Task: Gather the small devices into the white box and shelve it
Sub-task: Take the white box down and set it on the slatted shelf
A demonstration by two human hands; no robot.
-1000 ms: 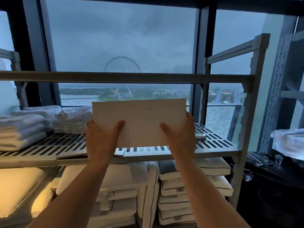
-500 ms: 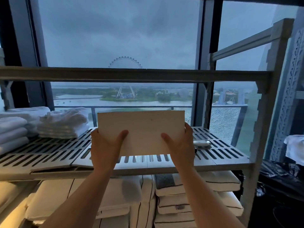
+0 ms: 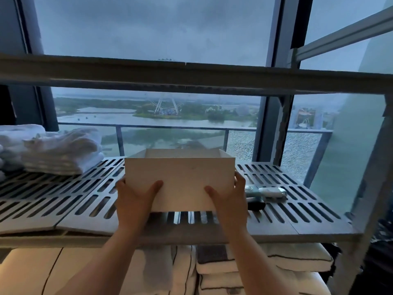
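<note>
The white box (image 3: 179,182) sits on the slotted middle shelf (image 3: 63,201) of a grey rack, near its front edge and roughly midway along it, open top facing up. Nothing of its contents can be seen past the near wall. The left hand (image 3: 134,201) grips the box's lower left corner, thumb pressed flat on the near wall and the other fingers wrapped round the left side. The right hand (image 3: 229,199) holds the lower right corner the same way, thumb on the near wall and fingers curled round the right side. Both hands are closed on the box.

Just to the right of the box, on the same shelf, lie the small devices: a pale one (image 3: 272,191) with a rounded body, and a dark one (image 3: 256,205) close to the right wrist; a greenish part shows between the pale one and the hand. At the left end of the shelf lies a stack of folded white towels (image 3: 59,152), well apart from the box. Stacked cushions (image 3: 265,267) fill the shelf below. Behind the rack a large window (image 3: 148,28) looks out over water and a grey sky
</note>
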